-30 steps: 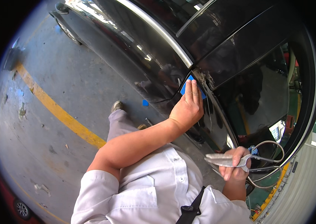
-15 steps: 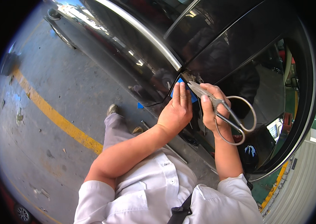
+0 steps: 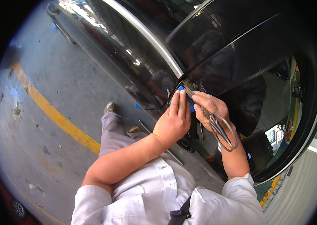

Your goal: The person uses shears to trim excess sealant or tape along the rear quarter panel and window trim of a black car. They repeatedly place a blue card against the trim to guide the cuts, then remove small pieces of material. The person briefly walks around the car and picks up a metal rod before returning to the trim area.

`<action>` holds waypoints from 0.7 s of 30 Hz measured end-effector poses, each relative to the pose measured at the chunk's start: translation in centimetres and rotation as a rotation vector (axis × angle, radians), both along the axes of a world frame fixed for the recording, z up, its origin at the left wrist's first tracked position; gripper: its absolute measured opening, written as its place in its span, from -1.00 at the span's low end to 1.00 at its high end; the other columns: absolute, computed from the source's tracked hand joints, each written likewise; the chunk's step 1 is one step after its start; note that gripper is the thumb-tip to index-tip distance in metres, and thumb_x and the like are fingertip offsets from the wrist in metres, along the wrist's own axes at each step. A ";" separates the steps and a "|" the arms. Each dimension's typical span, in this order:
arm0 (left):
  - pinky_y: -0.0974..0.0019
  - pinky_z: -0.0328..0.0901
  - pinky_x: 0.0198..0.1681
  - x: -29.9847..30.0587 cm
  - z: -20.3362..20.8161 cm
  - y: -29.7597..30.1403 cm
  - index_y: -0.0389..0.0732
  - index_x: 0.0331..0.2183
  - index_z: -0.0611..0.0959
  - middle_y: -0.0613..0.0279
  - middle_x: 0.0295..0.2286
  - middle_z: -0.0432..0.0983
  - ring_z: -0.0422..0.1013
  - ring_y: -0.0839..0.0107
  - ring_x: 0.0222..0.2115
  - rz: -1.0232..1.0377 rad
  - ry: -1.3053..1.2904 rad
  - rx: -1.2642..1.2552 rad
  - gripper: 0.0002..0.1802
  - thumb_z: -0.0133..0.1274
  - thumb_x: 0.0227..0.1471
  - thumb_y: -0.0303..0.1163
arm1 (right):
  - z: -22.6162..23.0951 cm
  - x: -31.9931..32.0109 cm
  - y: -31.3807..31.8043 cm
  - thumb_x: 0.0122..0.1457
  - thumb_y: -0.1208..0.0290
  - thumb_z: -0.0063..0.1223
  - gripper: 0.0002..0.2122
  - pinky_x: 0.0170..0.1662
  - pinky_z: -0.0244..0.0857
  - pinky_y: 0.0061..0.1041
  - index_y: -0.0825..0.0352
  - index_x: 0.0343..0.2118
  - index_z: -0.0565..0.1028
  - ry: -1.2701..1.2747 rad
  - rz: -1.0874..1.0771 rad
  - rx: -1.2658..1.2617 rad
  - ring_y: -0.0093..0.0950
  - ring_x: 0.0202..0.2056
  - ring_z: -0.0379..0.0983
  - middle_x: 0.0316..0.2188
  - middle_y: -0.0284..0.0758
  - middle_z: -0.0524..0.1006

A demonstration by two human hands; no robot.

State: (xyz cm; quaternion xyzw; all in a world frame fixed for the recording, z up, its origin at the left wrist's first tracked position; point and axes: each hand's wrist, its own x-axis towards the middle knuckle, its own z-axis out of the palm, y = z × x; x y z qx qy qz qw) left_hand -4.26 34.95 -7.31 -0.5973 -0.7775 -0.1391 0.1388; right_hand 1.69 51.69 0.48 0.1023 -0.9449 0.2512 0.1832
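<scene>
My left hand (image 3: 172, 125) lies with its fingers stretched out flat on a small blue piece of sheet or tape (image 3: 191, 105) on the dark car body. A corner of the blue piece shows above my fingertips, and my fingers cover much of the rest. My right hand (image 3: 214, 108) grips a pair of metal scissors (image 3: 224, 131) around the blades, with the looped handles toward me, seen nearly edge-on. The scissors' tip is beside my left fingertips, at the edge of the blue piece. Whether it touches the car cannot be told.
The glossy black car (image 3: 229, 67) fills the far side, with a silver trim strip (image 3: 143, 32) ending near my hands. A second blue scrap (image 3: 138, 105) shows below the car's edge. The grey floor (image 3: 49, 150) carries a yellow line (image 3: 57, 114); a red car (image 3: 19, 210) is at lower left.
The scissors have turned from showing their loops broadside to nearly edge-on. Their tip and my right hand have moved down to the blue piece. My left hand stays flat on it.
</scene>
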 end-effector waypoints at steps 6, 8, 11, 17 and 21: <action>0.21 0.39 0.15 0.0 -0.1 0.0 -0.45 0.01 0.65 -0.36 0.11 0.44 0.37 -0.19 0.16 -0.010 -0.036 -0.007 -0.49 0.03 0.05 -0.38 | -0.1 -0.7 1.3 0.02 0.69 0.26 -0.64 -0.22 0.63 -0.32 0.41 -0.06 0.55 -0.007 0.112 0.113 -0.13 -0.30 0.65 -0.20 -0.04 0.62; 0.22 0.40 0.14 0.1 0.0 -0.1 -0.45 0.01 0.65 -0.36 0.11 0.44 0.37 -0.19 0.16 -0.008 -0.044 0.008 -0.49 0.04 0.05 -0.38 | -0.2 -0.5 1.4 0.01 0.67 0.26 -0.64 -0.24 0.62 -0.32 0.42 -0.07 0.55 0.011 0.145 0.163 -0.12 -0.31 0.65 -0.19 -0.02 0.61; 0.22 0.40 0.13 0.0 -0.1 0.0 -0.46 0.01 0.65 -0.37 0.10 0.45 0.37 -0.19 0.16 -0.006 -0.051 0.018 -0.49 0.04 0.04 -0.38 | -0.5 -0.8 1.6 -0.01 0.63 0.27 -0.63 -0.26 0.61 -0.30 0.44 -0.07 0.56 0.024 0.171 0.193 -0.10 -0.30 0.64 -0.19 -0.01 0.61; 0.16 0.37 0.19 0.2 -0.5 0.2 -0.51 0.04 0.60 -0.37 0.10 0.44 0.35 -0.23 0.17 -0.020 -0.095 0.020 -0.43 0.04 0.03 -0.36 | 0.8 -1.8 0.4 0.08 0.51 0.21 -0.67 -0.20 0.60 -0.32 0.49 -0.07 0.54 -0.025 0.182 0.262 -0.11 -0.27 0.64 -0.20 0.01 0.60; -0.19 0.11 0.41 0.5 -0.8 0.2 -0.43 -0.05 0.68 -0.11 -0.06 0.59 0.37 -0.14 0.15 -0.053 -0.299 0.074 -0.43 0.01 -0.05 -0.26 | 2.2 -2.4 -2.2 0.08 0.45 0.15 -0.75 -0.32 0.55 -0.43 0.50 -0.21 0.52 -0.077 0.139 0.453 -0.27 -0.40 0.60 -0.33 -0.09 0.58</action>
